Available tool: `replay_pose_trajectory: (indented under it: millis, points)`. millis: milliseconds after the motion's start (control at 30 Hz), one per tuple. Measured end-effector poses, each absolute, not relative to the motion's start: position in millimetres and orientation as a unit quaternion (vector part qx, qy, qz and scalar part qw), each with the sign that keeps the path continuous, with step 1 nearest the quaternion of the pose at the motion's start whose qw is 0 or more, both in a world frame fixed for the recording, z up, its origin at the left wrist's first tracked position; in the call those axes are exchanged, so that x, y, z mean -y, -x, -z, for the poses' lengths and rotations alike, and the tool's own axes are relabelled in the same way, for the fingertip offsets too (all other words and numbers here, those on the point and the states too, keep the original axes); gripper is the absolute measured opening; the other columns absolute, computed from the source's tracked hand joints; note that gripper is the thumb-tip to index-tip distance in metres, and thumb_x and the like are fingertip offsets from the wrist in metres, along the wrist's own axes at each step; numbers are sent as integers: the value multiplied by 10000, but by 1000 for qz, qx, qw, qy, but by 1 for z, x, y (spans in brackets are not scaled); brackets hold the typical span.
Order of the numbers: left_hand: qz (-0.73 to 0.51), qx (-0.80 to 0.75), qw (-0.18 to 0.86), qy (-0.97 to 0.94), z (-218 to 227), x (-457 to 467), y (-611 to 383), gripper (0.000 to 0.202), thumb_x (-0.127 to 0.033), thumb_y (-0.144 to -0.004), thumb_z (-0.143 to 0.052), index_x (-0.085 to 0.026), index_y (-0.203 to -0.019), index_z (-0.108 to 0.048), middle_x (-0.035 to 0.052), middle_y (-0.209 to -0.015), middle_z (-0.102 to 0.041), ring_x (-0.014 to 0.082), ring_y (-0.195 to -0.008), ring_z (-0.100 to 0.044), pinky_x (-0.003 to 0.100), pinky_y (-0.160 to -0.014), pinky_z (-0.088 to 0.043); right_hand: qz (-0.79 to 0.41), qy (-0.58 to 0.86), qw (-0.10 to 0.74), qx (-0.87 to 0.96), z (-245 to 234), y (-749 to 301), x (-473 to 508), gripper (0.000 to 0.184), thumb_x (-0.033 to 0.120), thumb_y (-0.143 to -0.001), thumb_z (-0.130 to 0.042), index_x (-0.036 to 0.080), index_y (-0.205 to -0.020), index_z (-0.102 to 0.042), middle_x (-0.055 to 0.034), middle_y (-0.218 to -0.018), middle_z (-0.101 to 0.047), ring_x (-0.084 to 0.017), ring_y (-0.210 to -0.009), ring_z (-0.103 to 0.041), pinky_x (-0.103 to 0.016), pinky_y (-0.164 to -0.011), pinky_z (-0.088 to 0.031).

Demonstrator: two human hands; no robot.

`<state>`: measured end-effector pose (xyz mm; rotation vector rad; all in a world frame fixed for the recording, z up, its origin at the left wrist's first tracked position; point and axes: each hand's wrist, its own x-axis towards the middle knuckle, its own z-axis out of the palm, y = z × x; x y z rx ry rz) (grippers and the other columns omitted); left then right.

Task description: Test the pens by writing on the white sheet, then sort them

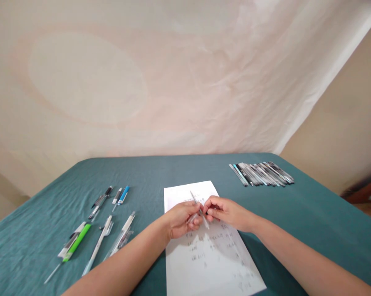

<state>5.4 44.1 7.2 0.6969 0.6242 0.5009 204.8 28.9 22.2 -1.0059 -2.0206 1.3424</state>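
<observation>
Over a sheet of paper [185,263] with handwritten marks, my left hand [185,218] is closed around a slim, clear-looking pen [193,196]. The pen slants, one thin end pointing up and away and the other down between my hands. A second clear piece seems to lie in the left palm, but blur hides what it is. My right hand [224,211] is close beside the left, thumb and fingers pinched together near the pen's middle. Something small and dark shows at its fingertips, too small to name.
At the far right lies a row of several pens [262,174] side by side. On the left are a bright green pen [77,242], a white pen [98,243], a clear pen [124,234], a dark pen [100,201] and a blue piece [124,195]. A green cloth [296,222] covers the table.
</observation>
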Motion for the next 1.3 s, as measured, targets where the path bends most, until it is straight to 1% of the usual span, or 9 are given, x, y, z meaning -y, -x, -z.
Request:
replay_pose_trajectory:
  millis: [100, 200, 333, 433, 533, 667, 733, 967, 1300]
  points:
    - [-242, -291, 865, -329, -8, -46, -5, 154, -246, -896, -489, -99, -874, -532, 116, -833, -602, 39, -480, -399, 137, -425, -277, -494, 368, 280, 736, -19, -203, -30, 169, 311, -886, -477, 180, -953, -561, 9, -758, -562, -113, -693, -482, -229, -654, -378]
    - [-239, -287, 870, -323, -9, -47, -4, 167, -243, -901, -484, -88, -878, -540, 125, -837, -613, 42, -485, -423, 138, -435, -315, -504, 369, 274, 731, -16, -202, -31, 183, 320, -889, -471, 181, -960, -566, 12, -759, -549, -104, -661, -458, -221, -621, -364]
    - [-241, -300, 869, -311, -9, -46, -4, 157, -228, -907, -475, -86, -885, -537, 123, -829, -617, 44, -480, -446, 135, -424, -330, -527, 381, 266, 712, -13, -205, -33, 195, 323, -881, -486, 177, -976, -574, 7, -770, -570, -105, -669, -473, -221, -625, -368]
    - [-273, -302, 868, -284, -10, -49, -2, 145, -199, -921, -434, -99, -861, -520, 113, -824, -615, 48, -479, -456, 127, -403, -328, -534, 390, 295, 690, -10, -208, -36, 199, 317, -861, -520, 176, -996, -562, -11, -844, -592, -113, -714, -502, -235, -664, -398]
    - [-340, -293, 862, -236, -12, -54, 0, 149, -152, -925, -410, -102, -826, -509, 119, -896, -614, 41, -503, -463, 128, -422, -376, -518, 417, 322, 674, -5, -208, -39, 213, 312, -835, -553, 181, -1003, -556, -19, -883, -594, -117, -713, -518, -251, -673, -425]
    - [-407, -295, 840, -205, -15, -58, 2, 131, -96, -912, -431, -69, -828, -529, 122, -982, -593, 24, -527, -458, 126, -450, -429, -490, 452, 335, 666, -2, -203, -37, 205, 308, -825, -557, 184, -989, -565, -22, -885, -606, -129, -730, -553, -259, -669, -442]
    - [-421, -299, 832, -205, -15, -58, 1, 117, -88, -907, -445, -61, -835, -534, 124, -1001, -587, 27, -548, -473, 129, -465, -451, -479, 462, 346, 661, -2, -200, -34, 195, 306, -826, -552, 183, -977, -565, -24, -889, -616, -133, -747, -575, -257, -668, -444]
    - [-442, -295, 822, -203, -13, -55, -1, 82, -70, -888, -481, -103, -815, -497, 148, -1115, -571, 40, -598, -520, 144, -497, -482, -455, 479, 380, 648, -1, -194, -31, 156, 297, -817, -559, 179, -919, -549, -4, -810, -629, -134, -720, -609, -252, -652, -443]
    - [-441, -292, 825, -199, -17, -49, -6, 107, -59, -896, -453, -103, -811, -499, 153, -1064, -597, 36, -576, -538, 155, -555, -517, -471, 470, 389, 637, 0, -189, -27, 120, 271, -792, -587, 176, -838, -530, 7, -774, -622, -129, -704, -608, -246, -642, -438]
